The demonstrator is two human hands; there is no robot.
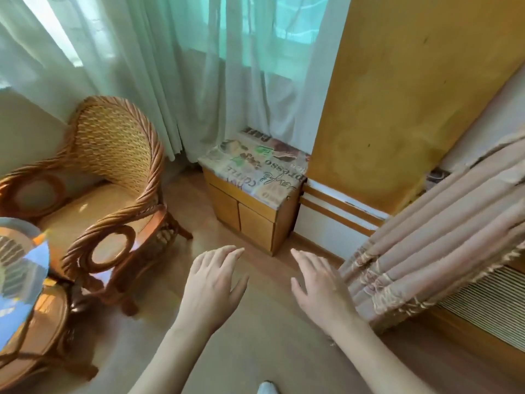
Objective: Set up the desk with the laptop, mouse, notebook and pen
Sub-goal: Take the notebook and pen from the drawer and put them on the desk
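My left hand (213,282) and my right hand (318,285) are both stretched out in front of me over the floor, palms down, fingers spread and holding nothing. They hover side by side, a short gap between them. No laptop, mouse, notebook or pen shows anywhere in the head view, and no desk is in sight. The hands point toward a small wooden cabinet (255,217) under the window.
A wicker armchair (108,177) stands at the left, beside a round glass-topped wicker table (20,280). The cabinet has a printed cloth on top (255,166). Sheer curtains (199,66) hang behind; a bundled beige curtain (440,237) and a yellow wall (412,95) fill the right.
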